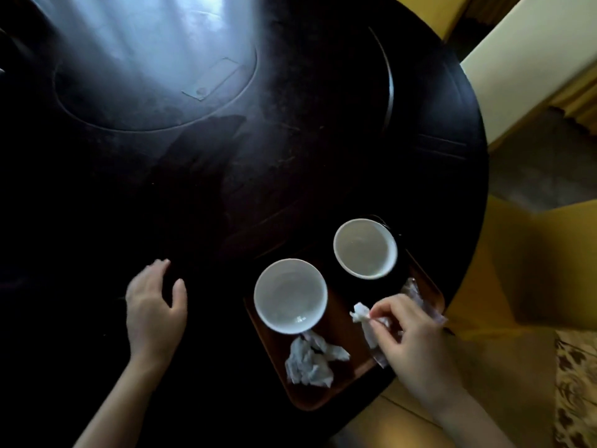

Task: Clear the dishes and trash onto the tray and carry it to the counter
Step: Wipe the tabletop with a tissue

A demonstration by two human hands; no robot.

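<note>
Right hand point(408, 331) pinches a small white wad of tissue point(359, 312) between thumb and fingertips above the brown tray point(323, 400), which sits on the dark round table point(290, 140) at about five o'clock. Two empty white bowls point(290, 295) point(365, 248) stand on the tray, with a crumpled napkin point(310, 362) at six o'clock of the nearer bowl and a clear wrapper point(420, 300) along the tray's right rim. Left hand point(151, 310) hovers with fingers spread, empty, over the table at seven o'clock.
</note>
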